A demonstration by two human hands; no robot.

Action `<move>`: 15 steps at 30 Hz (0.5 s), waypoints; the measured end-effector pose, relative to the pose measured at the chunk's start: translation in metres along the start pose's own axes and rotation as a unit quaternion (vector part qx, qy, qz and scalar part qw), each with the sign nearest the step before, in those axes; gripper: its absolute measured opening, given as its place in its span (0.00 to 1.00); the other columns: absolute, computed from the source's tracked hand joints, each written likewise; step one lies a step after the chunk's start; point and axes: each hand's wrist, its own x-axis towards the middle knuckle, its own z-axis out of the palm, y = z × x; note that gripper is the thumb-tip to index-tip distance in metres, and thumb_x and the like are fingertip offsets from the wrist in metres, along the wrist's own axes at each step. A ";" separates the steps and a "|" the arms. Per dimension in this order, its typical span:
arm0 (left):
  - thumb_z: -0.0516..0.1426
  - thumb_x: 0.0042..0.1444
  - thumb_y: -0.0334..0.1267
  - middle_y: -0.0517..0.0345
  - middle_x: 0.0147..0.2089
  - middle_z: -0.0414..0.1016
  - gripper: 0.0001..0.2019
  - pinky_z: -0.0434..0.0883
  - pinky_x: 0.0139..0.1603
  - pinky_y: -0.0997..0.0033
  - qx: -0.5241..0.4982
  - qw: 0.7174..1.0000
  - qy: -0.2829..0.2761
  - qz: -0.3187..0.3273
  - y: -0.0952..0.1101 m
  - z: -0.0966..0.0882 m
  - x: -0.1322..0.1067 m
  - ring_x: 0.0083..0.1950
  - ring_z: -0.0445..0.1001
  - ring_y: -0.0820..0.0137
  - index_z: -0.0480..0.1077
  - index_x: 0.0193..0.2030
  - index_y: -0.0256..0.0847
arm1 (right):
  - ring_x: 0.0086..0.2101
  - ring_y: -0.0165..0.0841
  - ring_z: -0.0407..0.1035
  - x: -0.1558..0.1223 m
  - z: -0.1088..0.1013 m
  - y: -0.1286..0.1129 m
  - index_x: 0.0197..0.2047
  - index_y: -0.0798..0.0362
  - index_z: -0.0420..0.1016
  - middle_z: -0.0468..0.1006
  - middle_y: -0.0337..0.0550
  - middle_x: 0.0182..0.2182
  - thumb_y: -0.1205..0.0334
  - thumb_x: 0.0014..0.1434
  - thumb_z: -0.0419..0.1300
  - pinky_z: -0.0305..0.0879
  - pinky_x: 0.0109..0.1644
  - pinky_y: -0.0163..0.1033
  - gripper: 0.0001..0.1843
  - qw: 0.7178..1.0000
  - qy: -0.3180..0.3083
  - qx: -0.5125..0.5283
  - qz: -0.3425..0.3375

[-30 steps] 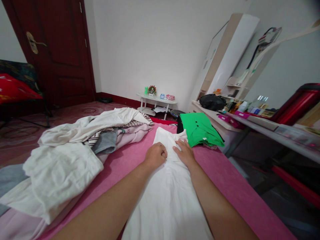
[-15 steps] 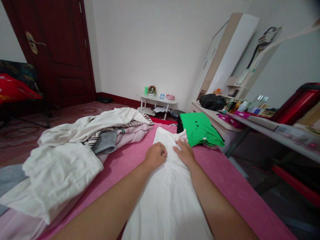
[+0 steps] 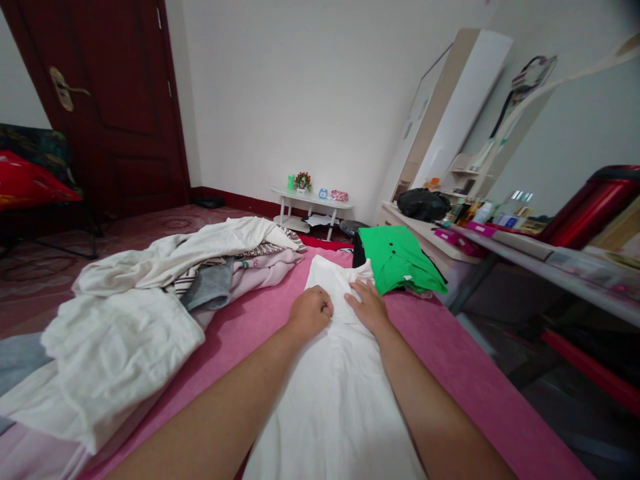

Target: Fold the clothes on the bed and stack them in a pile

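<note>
A long white garment (image 3: 335,393) lies stretched out on the pink bed cover (image 3: 240,340), its narrow end away from me and its near part running under my forearms. At the left edge of its far part, my left hand (image 3: 311,312) is closed, fingers curled against the cloth. Across from it, my right hand (image 3: 369,305) rests on the right edge with fingers spread and flat. Small creases show in the fabric between the hands. Just beyond my right hand is a folded green shirt (image 3: 400,257) with dark buttons, on top of other folded clothes.
A loose heap of clothes, with a white garment (image 3: 125,353) on top and a grey piece (image 3: 213,283) beneath, lies at the left. A cluttered dressing table (image 3: 540,260) stands right of the bed. Beyond are a low white table (image 3: 313,198) and a dark red door (image 3: 120,100).
Both hands keep nearly the same place on the white garment. The whole view has shifted very slightly.
</note>
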 end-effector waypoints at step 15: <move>0.52 0.42 0.24 0.57 0.38 0.74 0.12 0.66 0.39 0.74 -0.003 1.000 0.004 0.000 0.001 0.000 0.000 0.38 0.71 0.70 0.75 0.25 0.40 | 0.65 0.45 0.46 0.001 0.000 0.001 0.59 0.52 0.68 0.61 0.44 0.64 0.51 0.62 0.52 0.49 0.65 0.51 0.25 1.000 -0.002 0.000 -0.003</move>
